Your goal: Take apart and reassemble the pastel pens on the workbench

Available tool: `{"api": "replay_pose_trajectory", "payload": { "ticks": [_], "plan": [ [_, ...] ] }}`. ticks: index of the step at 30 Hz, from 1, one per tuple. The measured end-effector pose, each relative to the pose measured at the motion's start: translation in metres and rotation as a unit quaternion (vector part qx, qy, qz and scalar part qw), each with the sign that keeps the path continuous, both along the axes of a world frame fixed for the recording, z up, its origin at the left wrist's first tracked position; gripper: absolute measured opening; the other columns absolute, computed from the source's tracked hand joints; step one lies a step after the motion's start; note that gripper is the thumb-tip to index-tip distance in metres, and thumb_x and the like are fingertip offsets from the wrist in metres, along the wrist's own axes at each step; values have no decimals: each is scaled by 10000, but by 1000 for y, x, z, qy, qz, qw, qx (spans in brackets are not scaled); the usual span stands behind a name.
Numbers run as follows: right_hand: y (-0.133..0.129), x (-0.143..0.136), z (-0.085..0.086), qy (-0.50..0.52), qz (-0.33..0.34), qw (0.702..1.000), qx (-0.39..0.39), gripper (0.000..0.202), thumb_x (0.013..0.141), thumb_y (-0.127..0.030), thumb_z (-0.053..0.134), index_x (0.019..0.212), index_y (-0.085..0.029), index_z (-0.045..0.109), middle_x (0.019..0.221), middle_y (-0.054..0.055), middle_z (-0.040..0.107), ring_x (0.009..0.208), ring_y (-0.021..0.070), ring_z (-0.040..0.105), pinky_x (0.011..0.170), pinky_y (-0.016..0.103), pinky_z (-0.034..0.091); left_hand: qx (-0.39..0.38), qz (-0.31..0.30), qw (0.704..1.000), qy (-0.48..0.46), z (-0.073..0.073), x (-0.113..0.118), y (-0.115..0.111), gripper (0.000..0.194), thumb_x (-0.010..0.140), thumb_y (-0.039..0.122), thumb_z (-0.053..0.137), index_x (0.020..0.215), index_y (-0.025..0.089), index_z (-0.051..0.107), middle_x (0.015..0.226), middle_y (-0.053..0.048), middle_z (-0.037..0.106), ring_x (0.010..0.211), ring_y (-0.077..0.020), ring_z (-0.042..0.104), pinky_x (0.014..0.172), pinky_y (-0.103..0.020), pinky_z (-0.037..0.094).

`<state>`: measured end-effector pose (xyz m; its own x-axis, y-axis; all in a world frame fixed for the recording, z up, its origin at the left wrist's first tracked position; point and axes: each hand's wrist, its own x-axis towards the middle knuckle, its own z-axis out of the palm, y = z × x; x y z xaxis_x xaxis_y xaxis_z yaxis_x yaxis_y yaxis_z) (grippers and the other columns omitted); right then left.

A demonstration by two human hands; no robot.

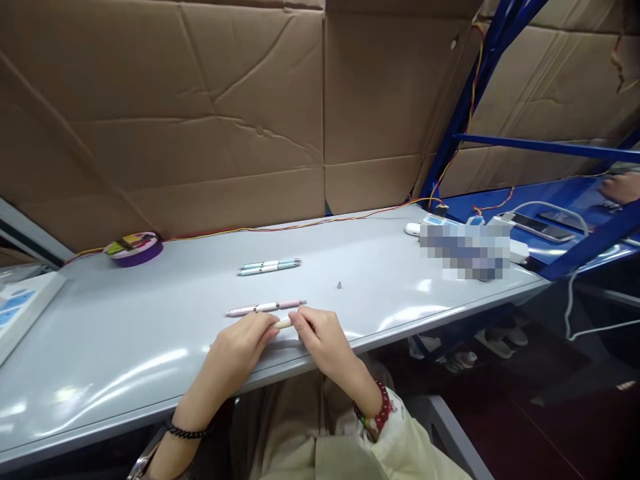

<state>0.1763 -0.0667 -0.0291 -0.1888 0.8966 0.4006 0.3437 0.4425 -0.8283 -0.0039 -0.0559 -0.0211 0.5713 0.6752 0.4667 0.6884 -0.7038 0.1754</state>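
Observation:
Near the table's front edge, a cream-coloured pen [283,324] spans the gap between my two hands, with only its middle showing. My left hand [245,343] is closed around one end, and the fingers of my right hand [320,337] pinch the other. Just beyond my hands lies a pink and white pen [265,308]. Farther back, two pale blue-green pens [270,267] lie side by side. A small grey cone-shaped piece [339,285] stands on the table to the right of the pens.
A round purple tape-like roll [134,250] sits at the back left of the white table [150,313]. Cardboard [200,120] walls the rear. At right are a power strip [517,250], cables, a phone [540,227], a blue frame [463,110] and another person's hand [621,188].

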Motion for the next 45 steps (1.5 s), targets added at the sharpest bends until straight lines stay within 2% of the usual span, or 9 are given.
{"api": "replay_pose_trajectory", "payload": {
  "ticks": [8, 12, 16, 21, 29, 31, 36, 41, 45],
  "plan": [
    [-1, 2, 0, 47, 28, 998, -7, 164, 916, -276, 434, 897, -186, 570, 843, 32, 601, 597, 107, 520, 521, 214, 433, -24, 14, 999, -22, 2, -1, -1, 270, 973, 299, 303, 899, 188, 538, 785, -10, 634, 667, -141, 597, 580, -225, 430],
    [-4, 4, -4, 82, 56, 995, -2, 182, 902, -240, 444, 1020, -198, 576, 1035, 66, 597, 732, 122, 580, 525, 207, 477, -22, 0, 999, -34, 2, -1, -1, 236, 972, 289, 323, 922, 188, 531, 810, -11, 636, 698, -140, 601, 603, -226, 437],
    [-5, 8, 0, 87, 66, 994, -16, 197, 876, -321, 508, 1007, -193, 580, 976, 49, 595, 817, 138, 575, 516, 186, 463, -32, -21, 999, -24, 0, 0, -2, 225, 969, 274, 332, 934, 183, 535, 838, -23, 641, 726, -145, 610, 618, -228, 451],
    [-3, 15, 4, 50, 77, 995, -41, 207, 935, -318, 404, 925, -195, 570, 730, -19, 552, 570, 81, 510, 518, 191, 431, -5, -33, 999, 3, -1, 8, -5, 247, 970, 267, 323, 908, 170, 542, 769, -34, 627, 669, -154, 597, 577, -237, 449],
    [-11, 34, -16, 11, 50, 983, 177, 179, 904, -164, 452, 1051, -218, 538, 901, 41, 632, 828, 147, 602, 726, 265, 501, 16, -47, 999, 8, 1, 23, -11, 238, 974, 256, 318, 914, 170, 532, 727, -23, 618, 637, -148, 575, 544, -229, 429],
    [-14, 38, -19, 40, 53, 986, 150, 159, 888, -166, 495, 1019, -226, 560, 894, 32, 639, 834, 144, 611, 730, 262, 516, 25, -56, 998, 9, 1, 24, -11, 228, 972, 257, 330, 904, 167, 528, 701, -17, 607, 618, -147, 564, 531, -230, 419],
    [-17, 43, -11, 159, 63, 983, -63, 124, 802, -243, 636, 910, -211, 583, 894, 14, 630, 836, 146, 626, 734, 262, 544, 44, -60, 997, 4, -2, 22, -11, 194, 965, 261, 361, 903, 171, 521, 670, -5, 586, 588, -142, 544, 511, -230, 402],
    [-14, 46, -3, 110, 83, 986, -88, 213, 861, -336, 549, 1034, -211, 552, 838, 17, 585, 751, 126, 586, 610, 223, 523, 34, -48, 998, 12, -3, 22, -11, 185, 967, 256, 357, 928, 174, 518, 708, -13, 595, 627, -143, 563, 540, -234, 418],
    [-14, 45, -6, 91, 76, 987, -110, 219, 919, -354, 433, 920, -195, 583, 691, -5, 561, 580, 100, 545, 501, 194, 487, 33, -44, 998, 10, -4, 20, -11, 166, 959, 269, 386, 932, 176, 521, 728, -19, 607, 651, -150, 575, 555, -242, 433]
  ]
}}
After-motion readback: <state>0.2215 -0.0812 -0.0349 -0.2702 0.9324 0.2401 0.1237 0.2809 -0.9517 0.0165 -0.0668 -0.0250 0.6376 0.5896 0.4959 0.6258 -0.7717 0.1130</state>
